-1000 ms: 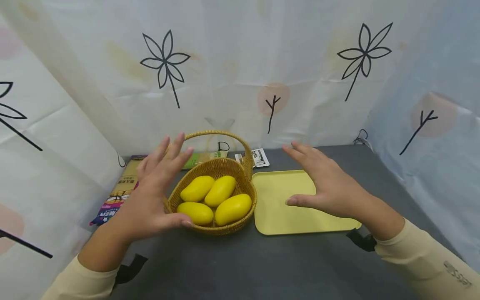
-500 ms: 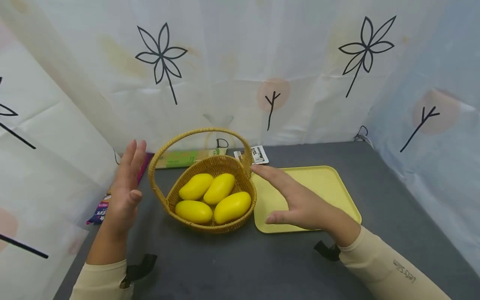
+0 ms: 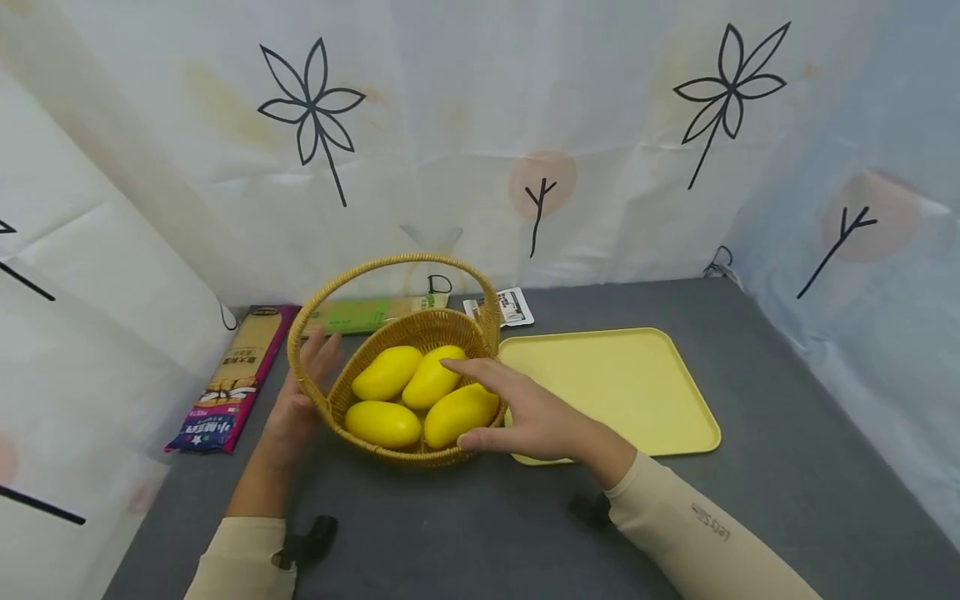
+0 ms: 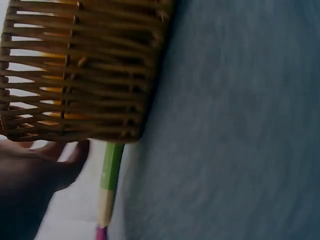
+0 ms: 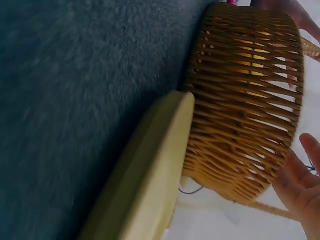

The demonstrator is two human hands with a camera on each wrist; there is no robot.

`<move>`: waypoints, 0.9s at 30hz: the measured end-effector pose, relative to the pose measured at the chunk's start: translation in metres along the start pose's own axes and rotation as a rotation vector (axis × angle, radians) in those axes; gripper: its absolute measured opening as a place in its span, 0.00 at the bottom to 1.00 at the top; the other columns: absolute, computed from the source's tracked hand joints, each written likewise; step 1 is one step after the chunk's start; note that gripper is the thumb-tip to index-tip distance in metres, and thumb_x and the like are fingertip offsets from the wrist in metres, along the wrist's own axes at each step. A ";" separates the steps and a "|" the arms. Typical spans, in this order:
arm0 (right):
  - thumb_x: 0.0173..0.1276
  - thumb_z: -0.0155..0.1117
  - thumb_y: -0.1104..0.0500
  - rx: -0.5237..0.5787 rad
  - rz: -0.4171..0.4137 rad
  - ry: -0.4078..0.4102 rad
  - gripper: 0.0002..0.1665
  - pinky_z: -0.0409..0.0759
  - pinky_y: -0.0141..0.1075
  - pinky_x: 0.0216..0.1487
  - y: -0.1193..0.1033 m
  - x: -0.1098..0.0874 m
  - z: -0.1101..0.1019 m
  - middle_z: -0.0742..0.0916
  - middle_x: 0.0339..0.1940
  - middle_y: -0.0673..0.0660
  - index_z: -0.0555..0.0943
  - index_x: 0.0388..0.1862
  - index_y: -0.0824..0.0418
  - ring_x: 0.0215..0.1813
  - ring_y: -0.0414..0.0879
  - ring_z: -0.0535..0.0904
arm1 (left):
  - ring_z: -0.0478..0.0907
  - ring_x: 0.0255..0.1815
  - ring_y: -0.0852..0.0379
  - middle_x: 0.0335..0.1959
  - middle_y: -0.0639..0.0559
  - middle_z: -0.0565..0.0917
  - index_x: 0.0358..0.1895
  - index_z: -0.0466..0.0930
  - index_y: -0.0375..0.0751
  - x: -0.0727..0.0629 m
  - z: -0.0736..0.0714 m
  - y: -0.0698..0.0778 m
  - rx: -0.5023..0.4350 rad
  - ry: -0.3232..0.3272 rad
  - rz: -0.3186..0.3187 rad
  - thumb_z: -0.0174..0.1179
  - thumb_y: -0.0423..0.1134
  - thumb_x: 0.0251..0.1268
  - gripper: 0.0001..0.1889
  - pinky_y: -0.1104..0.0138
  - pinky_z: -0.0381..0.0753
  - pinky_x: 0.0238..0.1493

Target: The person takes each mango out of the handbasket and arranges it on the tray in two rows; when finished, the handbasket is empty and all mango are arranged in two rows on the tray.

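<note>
Basket (image 3: 438, 327) of four yellow fruits (image 3: 383, 424) on a counter (image 3: 450, 533), left hand (image 3: 295, 417) at its left side, right hand (image 3: 536, 421) by its right rim, both grips wide, yellow tray (image 3: 615, 383) beside.

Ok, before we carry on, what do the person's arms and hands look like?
The left hand and right hand are ungloved. The left sleeve and right sleeve are plain cream, ending near the wrists. Small dark lettering marks the right one. A black piece juts out by the left wrist; what it is, I can't tell.
</note>
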State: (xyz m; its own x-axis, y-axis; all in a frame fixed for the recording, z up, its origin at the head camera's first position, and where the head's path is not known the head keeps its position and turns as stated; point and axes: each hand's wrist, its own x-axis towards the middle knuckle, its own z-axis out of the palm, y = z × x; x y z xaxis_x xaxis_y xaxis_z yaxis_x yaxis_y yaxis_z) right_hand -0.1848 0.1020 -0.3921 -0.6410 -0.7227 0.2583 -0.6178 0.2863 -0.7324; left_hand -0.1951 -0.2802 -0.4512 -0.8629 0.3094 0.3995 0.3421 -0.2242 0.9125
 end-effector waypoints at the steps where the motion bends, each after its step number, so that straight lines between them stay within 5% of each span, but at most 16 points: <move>1: 0.76 0.69 0.31 -0.015 -0.004 -0.009 0.52 0.67 0.55 0.76 0.002 0.004 0.002 0.69 0.84 0.44 0.61 0.90 0.44 0.81 0.48 0.66 | 0.44 0.89 0.44 0.91 0.43 0.46 0.92 0.39 0.50 -0.001 -0.001 -0.004 -0.007 -0.011 -0.028 0.54 0.65 0.81 0.49 0.44 0.41 0.83; 4: 0.77 0.72 0.39 -0.079 -0.017 -0.051 0.47 0.66 0.53 0.77 0.008 0.016 0.006 0.72 0.81 0.45 0.65 0.89 0.46 0.80 0.47 0.67 | 0.43 0.89 0.47 0.91 0.44 0.46 0.92 0.41 0.54 -0.004 0.001 -0.013 -0.001 -0.026 -0.121 0.51 0.70 0.79 0.49 0.43 0.37 0.83; 8: 0.80 0.69 0.46 -0.169 -0.020 -0.169 0.39 0.65 0.50 0.78 0.010 0.031 0.007 0.74 0.81 0.49 0.71 0.86 0.51 0.81 0.47 0.66 | 0.45 0.87 0.50 0.90 0.45 0.49 0.92 0.45 0.50 -0.008 -0.002 -0.026 0.019 -0.055 -0.147 0.54 0.70 0.78 0.50 0.51 0.40 0.82; 15: 0.81 0.69 0.60 -0.280 -0.004 -0.372 0.30 0.65 0.42 0.78 0.012 0.050 0.009 0.81 0.76 0.53 0.77 0.79 0.58 0.78 0.50 0.72 | 0.54 0.84 0.50 0.89 0.41 0.50 0.91 0.45 0.44 -0.009 -0.008 -0.035 -0.037 -0.132 -0.133 0.69 0.40 0.78 0.49 0.66 0.60 0.77; 27: 0.73 0.76 0.63 -0.231 0.070 -0.428 0.33 0.73 0.39 0.70 0.016 0.064 0.013 0.84 0.71 0.52 0.80 0.76 0.60 0.69 0.48 0.79 | 0.52 0.84 0.48 0.88 0.35 0.46 0.91 0.44 0.44 -0.010 -0.008 -0.030 -0.036 -0.119 -0.168 0.72 0.34 0.74 0.52 0.68 0.61 0.77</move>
State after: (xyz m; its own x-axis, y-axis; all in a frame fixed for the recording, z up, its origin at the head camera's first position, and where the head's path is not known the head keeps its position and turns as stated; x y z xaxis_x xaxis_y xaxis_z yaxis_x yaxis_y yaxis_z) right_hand -0.2299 0.0516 -0.3958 -0.4694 -0.8768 -0.1043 -0.6961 0.4401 -0.5673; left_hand -0.1996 -0.2845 -0.4831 -0.8561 0.4515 0.2514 0.1814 -0.1929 0.9643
